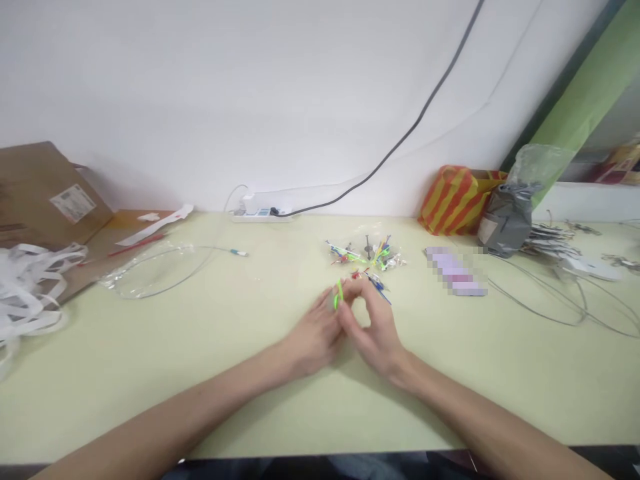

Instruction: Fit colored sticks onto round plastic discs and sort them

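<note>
My right hand point(373, 325) pinches this green strip point(339, 293), seemingly for fine control | left hand point(316, 333) close beside it, maybe bracing, grip hidden, can't tell | strip's between my hands, over the surface point(240, 313) | coloured pieces point(381, 255) sit just far, apparently handy

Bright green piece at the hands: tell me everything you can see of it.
The bright green piece is small, slim and slightly bent, and looks like plastic. It runs near-vertical in the picture, at the thumb and fingertips of the right hand and close to the left hand, over the pale table. Blur hides finer detail and which hand grips it.
</note>
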The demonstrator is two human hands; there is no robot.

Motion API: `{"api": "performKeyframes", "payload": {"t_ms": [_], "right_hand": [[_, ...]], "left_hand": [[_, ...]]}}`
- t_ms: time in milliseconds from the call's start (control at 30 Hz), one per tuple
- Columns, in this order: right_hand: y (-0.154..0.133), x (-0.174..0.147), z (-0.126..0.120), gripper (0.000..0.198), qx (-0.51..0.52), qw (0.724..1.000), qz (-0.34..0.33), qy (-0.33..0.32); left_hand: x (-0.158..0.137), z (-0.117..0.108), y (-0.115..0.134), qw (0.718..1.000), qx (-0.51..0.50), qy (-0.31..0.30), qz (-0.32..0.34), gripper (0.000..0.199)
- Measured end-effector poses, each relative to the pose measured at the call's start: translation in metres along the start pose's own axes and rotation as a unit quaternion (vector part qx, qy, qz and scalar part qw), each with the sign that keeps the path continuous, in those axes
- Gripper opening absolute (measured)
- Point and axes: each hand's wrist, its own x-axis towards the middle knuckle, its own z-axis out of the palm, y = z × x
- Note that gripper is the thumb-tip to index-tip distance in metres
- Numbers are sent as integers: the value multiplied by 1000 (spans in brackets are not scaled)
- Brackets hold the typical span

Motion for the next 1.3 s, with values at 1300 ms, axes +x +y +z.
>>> {"api": "performKeyframes", "payload": {"t_ms": [1300], "right_hand": [[28,21,-15,48,173,932,184,-259]], "left_hand": [[-4,-51,-17,994,-93,4,-62,13]]}}
